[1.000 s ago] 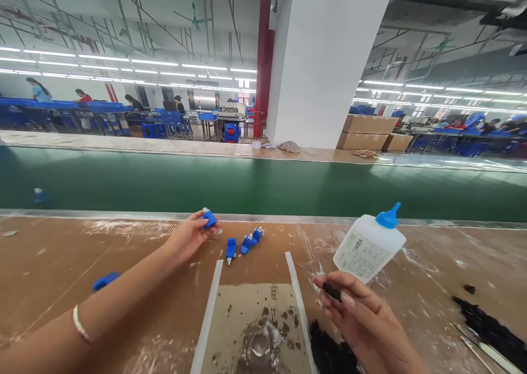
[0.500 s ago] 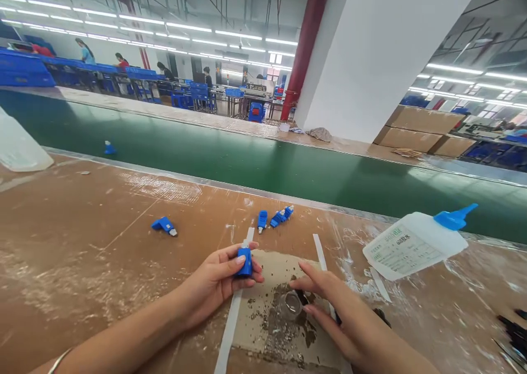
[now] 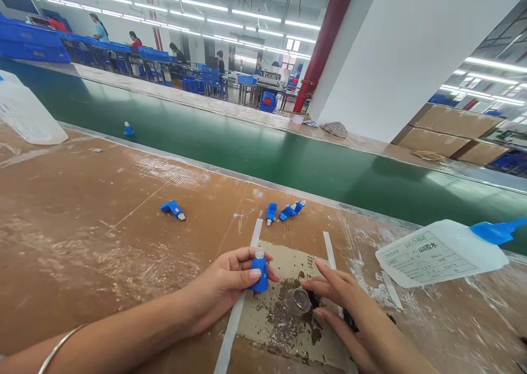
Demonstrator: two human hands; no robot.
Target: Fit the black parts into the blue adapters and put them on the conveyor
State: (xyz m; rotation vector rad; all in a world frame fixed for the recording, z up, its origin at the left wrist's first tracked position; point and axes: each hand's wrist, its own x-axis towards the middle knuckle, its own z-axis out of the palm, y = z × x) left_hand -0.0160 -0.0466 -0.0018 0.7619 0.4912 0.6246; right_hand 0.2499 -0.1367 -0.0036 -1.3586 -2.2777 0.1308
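Observation:
My left hand (image 3: pixel 236 283) pinches a blue plastic piece with a white tip (image 3: pixel 259 274), held upright above the left tape strip. My right hand (image 3: pixel 349 302) curls beside a small clear round cup (image 3: pixel 298 301). Between its thumb and fingers is a small dark object (image 3: pixel 314 299), too hidden to name, against the cup's right side. The cup stands on a stained cardboard sheet (image 3: pixel 284 258), spotted with wet brown marks. Past the hands lie a single blue piece (image 3: pixel 271 213), a cluster of blue pieces (image 3: pixel 292 211) and, farther left, another blue piece (image 3: pixel 173 209).
A white bottle with a blue nozzle (image 3: pixel 440 253) lies tilted at right; another white bottle (image 3: pixel 31 110) is at far left. Behind the brown worktable (image 3: pixel 102 242) runs a green belt (image 3: pixel 230 149) carrying a blue piece (image 3: pixel 128 129). People work at far benches.
The camera view has tilted and shifted, so the scene sits differently in the frame. Both hands keep nearly the same place over the cardboard, and the left still holds the blue piece.

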